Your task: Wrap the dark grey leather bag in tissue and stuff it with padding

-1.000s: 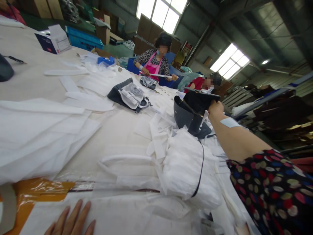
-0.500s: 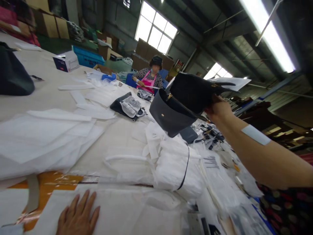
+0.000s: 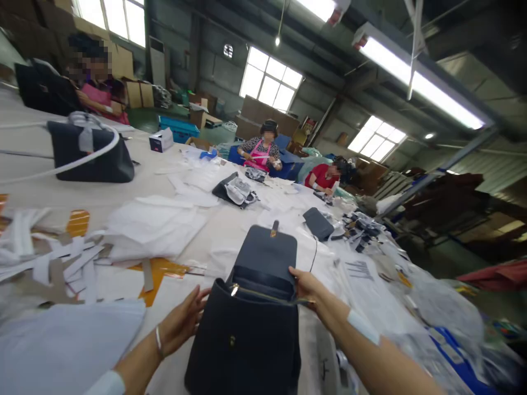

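Observation:
A dark navy handbag (image 3: 247, 340) with a gold zip and an opened flap stands upright on the table right in front of me. My left hand (image 3: 181, 323) rests against the bag's left side, fingers spread and slightly curled. My right hand (image 3: 307, 285) grips the bag's upper right rim beside the flap. White tissue sheets (image 3: 152, 225) lie just beyond the bag.
A second dark handbag (image 3: 90, 153) with white straps stands far left. A small flat dark pouch (image 3: 318, 223) and another wrapped bag (image 3: 234, 192) lie further back. Paper strips (image 3: 49, 258) litter the left. Three other people work at the far side of the table (image 3: 53, 192).
My right hand has brought the bag down from the air onto the table in front of me. My left hand has lifted off the tissue and come to the bag's side.

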`<state>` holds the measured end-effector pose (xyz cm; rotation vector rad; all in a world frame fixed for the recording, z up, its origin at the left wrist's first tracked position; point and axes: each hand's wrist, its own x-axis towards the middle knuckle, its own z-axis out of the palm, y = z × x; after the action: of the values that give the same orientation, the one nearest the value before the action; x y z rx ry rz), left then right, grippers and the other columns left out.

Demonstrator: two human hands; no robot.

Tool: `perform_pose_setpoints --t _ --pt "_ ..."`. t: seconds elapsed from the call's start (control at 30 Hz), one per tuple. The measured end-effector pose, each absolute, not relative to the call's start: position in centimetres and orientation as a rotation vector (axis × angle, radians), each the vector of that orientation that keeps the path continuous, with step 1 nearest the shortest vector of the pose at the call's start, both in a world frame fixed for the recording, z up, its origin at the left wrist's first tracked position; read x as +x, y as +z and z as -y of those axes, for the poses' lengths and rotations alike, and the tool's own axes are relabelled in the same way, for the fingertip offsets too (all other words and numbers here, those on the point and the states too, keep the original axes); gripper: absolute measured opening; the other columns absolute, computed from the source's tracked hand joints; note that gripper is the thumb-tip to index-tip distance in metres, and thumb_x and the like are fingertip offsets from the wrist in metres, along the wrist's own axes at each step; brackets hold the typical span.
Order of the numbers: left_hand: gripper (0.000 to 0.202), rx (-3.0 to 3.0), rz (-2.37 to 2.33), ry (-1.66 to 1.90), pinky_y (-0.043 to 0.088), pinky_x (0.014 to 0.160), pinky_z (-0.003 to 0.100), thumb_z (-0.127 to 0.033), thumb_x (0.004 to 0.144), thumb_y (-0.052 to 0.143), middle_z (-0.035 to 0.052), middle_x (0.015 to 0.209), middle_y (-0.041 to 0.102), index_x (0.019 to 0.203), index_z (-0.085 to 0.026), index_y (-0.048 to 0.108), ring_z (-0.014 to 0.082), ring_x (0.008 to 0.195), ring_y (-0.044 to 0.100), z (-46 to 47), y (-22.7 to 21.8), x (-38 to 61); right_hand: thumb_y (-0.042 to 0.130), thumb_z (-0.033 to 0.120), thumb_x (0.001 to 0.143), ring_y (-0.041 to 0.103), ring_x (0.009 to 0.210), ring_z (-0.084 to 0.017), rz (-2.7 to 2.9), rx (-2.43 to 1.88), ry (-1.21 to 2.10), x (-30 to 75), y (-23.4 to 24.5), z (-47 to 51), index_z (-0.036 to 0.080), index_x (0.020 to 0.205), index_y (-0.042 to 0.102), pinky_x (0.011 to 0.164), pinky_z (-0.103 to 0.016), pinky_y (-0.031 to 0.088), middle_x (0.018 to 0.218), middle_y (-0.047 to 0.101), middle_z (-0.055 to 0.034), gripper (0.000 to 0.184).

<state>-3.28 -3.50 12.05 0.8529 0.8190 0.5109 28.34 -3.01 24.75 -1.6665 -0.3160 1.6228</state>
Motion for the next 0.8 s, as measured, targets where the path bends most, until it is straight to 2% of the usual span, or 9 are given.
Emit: perform_pose_setpoints --t 0.1,0.2,0.27,0.37,0.43,0.53,0.6,0.7,0.8 --pt "0.07 0.686 -0.667 0.516 0.04 0.099 0.036 -0.067 0.085 0.031 0.008 0.124 0.06 0.133 -0.019 0.048 0.0229 0.111 0.058 8.7 13.7 -2.8 0.046 0.029 0.089 0.068 0.069 -0.022 0.334 -1.617 1.596 27.4 19.8 6.3 0.014 0.103 0.059 0.072 -0.038 0.055 0.075 0.07 -0.0074 0.025" --pt "0.064 0.685 -0.661 0.606 0.038 0.102 0.037 -0.061 0.085 0.042 0.0053 0.131 0.055 0.138 -0.025 0.04 0.0218 0.112 0.056 12.6 13.6 -2.4 0.055 0.033 0.085 0.068 0.08 -0.022 0.454 -1.473 1.592 27.7 18.5 9.1 0.016 0.106 0.06 0.077 -0.037 0.055 0.087 0.071 -0.0065 0.027" --pt "0.08 0.763 -0.693 0.591 0.04 0.099 0.04 -0.065 0.078 0.05 0.0081 0.132 0.052 0.144 -0.025 0.028 0.0242 0.109 0.057 14.2 13.3 -2.2 0.059 0.035 0.082 0.067 0.086 -0.023 0.536 -1.382 1.586 28.1 19.2 10.8 0.016 0.107 0.061 0.081 -0.037 0.054 0.097 0.071 -0.007 0.031" --pt "0.131 0.993 -0.748 0.47 0.042 0.092 0.045 -0.076 0.054 0.064 0.0167 0.112 0.061 0.148 -0.008 0.003 0.0311 0.1 0.059 15.4 13.2 -2.3 0.06 0.037 0.082 0.067 0.089 -0.024 0.523 -1.313 1.586 28.1 20.8 13.1 0.017 0.106 0.063 0.083 -0.036 0.053 0.102 0.07 -0.0077 0.032" --pt "0.145 1.212 -0.78 0.39 0.039 0.096 0.047 -0.074 0.043 0.072 0.0169 0.105 0.063 0.147 -0.003 0.0 0.0338 0.102 0.057 16.0 13.7 -3.0 0.059 0.035 0.082 0.067 0.086 -0.025 0.432 -1.294 1.62 27.7 21.7 14.3 0.016 0.105 0.063 0.081 -0.037 0.053 0.099 0.071 -0.008 0.03" --pt "0.131 1.497 -0.806 0.364 0.029 0.106 0.046 -0.066 0.047 0.077 0.0152 0.125 0.055 0.148 -0.015 0.012 0.0344 0.117 0.048 16.9 14.7 -4.9 0.056 0.033 0.084 0.068 0.08 -0.024 0.248 -1.289 1.691 26.8 21.7 15.6 0.015 0.103 0.064 0.078 -0.037 0.054 0.089 0.072 -0.0078 0.028" --pt "0.125 1.561 -0.813 0.348 0.026 0.109 0.045 -0.065 0.049 0.076 0.0131 0.135 0.047 0.149 -0.02 0.015 0.0341 0.124 0.043 17.6 15.0 -6.5 0.052 0.033 0.086 0.068 0.08 -0.023 0.143 -1.266 1.745 26.4 20.9 16.0 0.014 0.102 0.064 0.079 -0.035 0.054 0.084 0.072 -0.0077 0.027" --pt "0.125 1.583 -0.905 0.304 0.027 0.11 0.043 -0.061 0.048 0.078 0.0133 0.138 0.045 0.149 -0.019 0.017 0.0336 0.126 0.042 18.4 14.4 -8.0 0.048 0.033 0.089 0.068 0.08 -0.022 0.038 -1.255 1.816 25.8 19.6 16.0 0.011 0.102 0.063 0.079 -0.035 0.054 0.079 0.072 -0.0079 0.029" --pt "0.114 1.669 -1.132 0.305 0.03 0.109 0.045 -0.047 0.048 0.081 0.0152 0.138 0.046 0.145 -0.018 0.03 0.0343 0.126 0.042 18.8 13.4 -7.8 0.047 0.034 0.09 0.068 0.076 -0.022 0.076 -1.284 1.833 25.5 18.9 14.9 0.011 0.1 0.063 0.077 -0.035 0.054 0.077 0.071 -0.0079 0.03"
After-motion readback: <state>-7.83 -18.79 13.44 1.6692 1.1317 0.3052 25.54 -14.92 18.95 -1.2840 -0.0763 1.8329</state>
